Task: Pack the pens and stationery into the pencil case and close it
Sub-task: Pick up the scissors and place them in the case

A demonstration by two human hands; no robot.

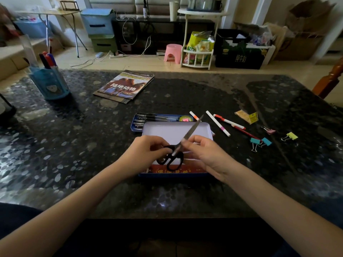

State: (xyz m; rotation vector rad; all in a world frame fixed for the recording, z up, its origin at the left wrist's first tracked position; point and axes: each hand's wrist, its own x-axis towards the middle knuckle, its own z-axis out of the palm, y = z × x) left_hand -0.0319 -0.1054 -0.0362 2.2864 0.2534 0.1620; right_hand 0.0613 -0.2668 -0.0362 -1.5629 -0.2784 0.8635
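While both hands hold the scissors [176,148] above the case [174,145], which lies at the middle of the table [92,145] toward the near edge, the blades point up and to the right — closed together, as far as I can see. The scissors look stiff and light, with smooth metal blades that may slip, so the black handles or the pivot seem the safer place to take hold. The left hand [143,154] has its fingers curled and pinches the handle part; the right hand [202,154] pinches the blades just above the pivot with thumb and fingertips, the other fingers loosely bent.

The case is open: its far tray already holds several black pens [154,117], and the white lid inside lies under the hands. To the right of the case 3 markers [218,123] and a red pencil [246,131] still lie on the table — also 4 clips [259,142], nearer the right edge.
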